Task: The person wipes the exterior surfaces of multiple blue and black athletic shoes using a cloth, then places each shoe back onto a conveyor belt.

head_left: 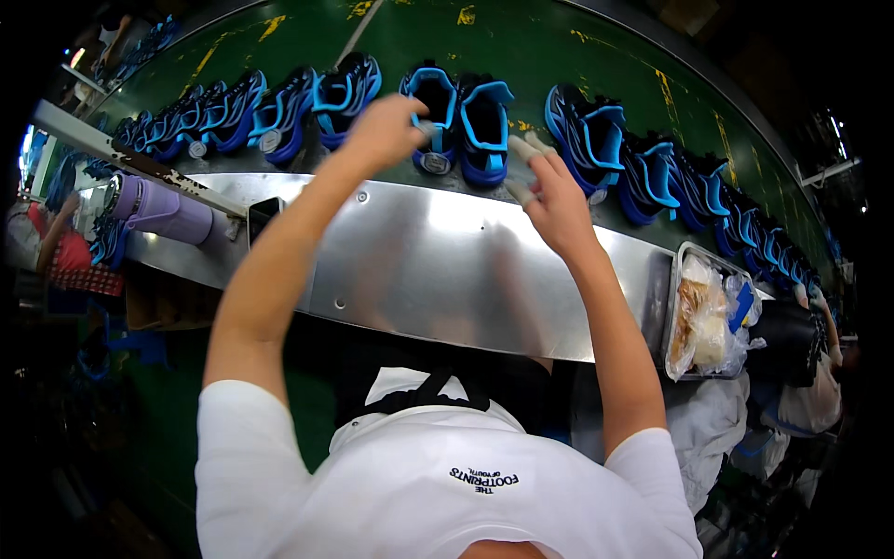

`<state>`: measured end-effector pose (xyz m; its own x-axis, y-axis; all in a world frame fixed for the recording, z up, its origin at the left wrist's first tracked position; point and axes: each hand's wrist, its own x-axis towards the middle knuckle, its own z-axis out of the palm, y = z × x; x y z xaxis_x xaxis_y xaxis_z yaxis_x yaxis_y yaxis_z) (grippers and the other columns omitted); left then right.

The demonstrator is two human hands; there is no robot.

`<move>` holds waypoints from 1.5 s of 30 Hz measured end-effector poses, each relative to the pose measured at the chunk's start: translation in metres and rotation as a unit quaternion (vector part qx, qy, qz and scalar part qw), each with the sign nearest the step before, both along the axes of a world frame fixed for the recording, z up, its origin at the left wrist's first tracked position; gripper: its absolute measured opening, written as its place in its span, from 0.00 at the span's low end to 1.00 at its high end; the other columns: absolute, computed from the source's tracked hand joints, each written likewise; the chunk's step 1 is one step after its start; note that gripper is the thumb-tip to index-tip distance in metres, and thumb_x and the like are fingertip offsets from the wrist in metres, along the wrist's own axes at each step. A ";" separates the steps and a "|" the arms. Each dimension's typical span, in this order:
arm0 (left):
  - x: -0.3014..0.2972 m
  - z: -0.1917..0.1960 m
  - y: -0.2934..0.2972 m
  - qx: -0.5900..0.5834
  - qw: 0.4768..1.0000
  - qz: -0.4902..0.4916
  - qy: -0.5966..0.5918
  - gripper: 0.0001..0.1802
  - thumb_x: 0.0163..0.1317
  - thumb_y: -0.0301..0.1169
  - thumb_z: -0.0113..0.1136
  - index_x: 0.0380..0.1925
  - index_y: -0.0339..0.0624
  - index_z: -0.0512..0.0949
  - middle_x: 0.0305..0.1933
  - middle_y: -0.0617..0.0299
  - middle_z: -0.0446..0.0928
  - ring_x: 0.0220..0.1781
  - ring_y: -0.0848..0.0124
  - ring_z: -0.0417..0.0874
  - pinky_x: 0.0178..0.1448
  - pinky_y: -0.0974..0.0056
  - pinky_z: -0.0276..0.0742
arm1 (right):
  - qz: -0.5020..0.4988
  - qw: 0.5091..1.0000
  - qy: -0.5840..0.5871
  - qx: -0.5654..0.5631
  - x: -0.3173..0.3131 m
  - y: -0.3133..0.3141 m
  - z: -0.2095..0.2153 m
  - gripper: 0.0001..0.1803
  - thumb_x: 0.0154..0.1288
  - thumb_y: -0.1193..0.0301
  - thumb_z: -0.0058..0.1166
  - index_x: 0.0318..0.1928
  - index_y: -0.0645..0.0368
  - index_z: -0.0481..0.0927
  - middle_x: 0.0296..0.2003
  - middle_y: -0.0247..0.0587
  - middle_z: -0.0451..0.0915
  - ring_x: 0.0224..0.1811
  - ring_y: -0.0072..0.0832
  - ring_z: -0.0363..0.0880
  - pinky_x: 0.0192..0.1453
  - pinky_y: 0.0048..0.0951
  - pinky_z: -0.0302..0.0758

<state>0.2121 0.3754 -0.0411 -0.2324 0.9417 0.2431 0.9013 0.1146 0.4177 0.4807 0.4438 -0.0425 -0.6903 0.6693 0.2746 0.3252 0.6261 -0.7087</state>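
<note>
Two black-and-blue shoes stand side by side on the green worktop, beyond the middle of a shiny metal ledge, their heels toward the wearer. The left hand is at the near left side of the left shoe, its fingers bent and overlapping the shoe's collar; whether they grip it cannot be told. The right hand is open and holds nothing, its fingers spread just to the right of the right shoe, pale covers on the fingertips. Matching shoes stretch away in a row on the left and another row on the right. At the left end of the ledge is a purple flask; at its right end, a metal tray holds clear plastic bags and a small blue item.
</note>
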 end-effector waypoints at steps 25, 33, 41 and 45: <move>0.139 0.022 -0.193 0.128 0.989 0.008 -0.068 0.20 0.50 0.27 0.70 0.45 0.38 0.78 0.43 0.53 0.77 0.44 0.51 0.79 0.48 0.55 0.76 | 0.058 0.996 -0.016 0.068 0.085 -0.109 0.053 0.30 0.52 0.76 0.68 0.59 0.51 0.79 0.57 0.49 0.76 0.56 0.43 0.76 0.59 0.37 0.75; 0.127 -0.005 -0.143 0.048 0.996 -0.024 -0.066 0.21 0.50 0.18 0.62 0.48 0.38 0.78 0.42 0.52 0.77 0.39 0.53 0.81 0.43 0.58 0.77 | 0.086 0.991 -0.072 0.072 0.042 -0.058 -0.005 0.26 0.46 0.83 0.60 0.50 0.55 0.79 0.44 0.42 0.81 0.47 0.43 0.80 0.50 0.39 0.78; 0.140 -0.005 -0.148 0.037 0.992 0.011 -0.121 0.23 0.48 0.18 0.62 0.48 0.41 0.78 0.41 0.52 0.76 0.38 0.53 0.81 0.43 0.57 0.77 | 0.049 0.985 -0.145 -0.075 0.032 -0.066 0.019 0.27 0.49 0.84 0.56 0.54 0.57 0.79 0.41 0.46 0.83 0.40 0.43 0.82 0.46 0.35 0.78; 0.147 -0.010 -0.149 0.008 0.995 0.005 -0.104 0.27 0.45 0.15 0.60 0.47 0.48 0.80 0.47 0.54 0.75 0.42 0.54 0.80 0.45 0.57 0.77 | 0.046 0.993 -0.106 -0.004 0.031 -0.089 0.018 0.29 0.49 0.84 0.55 0.56 0.57 0.77 0.42 0.47 0.78 0.45 0.46 0.80 0.48 0.38 0.77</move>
<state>0.3589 0.2262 -0.0510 -0.2894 0.9353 0.2035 0.7941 0.1159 0.5967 0.5120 0.3549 -0.0248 -0.7908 0.6018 0.1122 0.4084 0.6552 -0.6356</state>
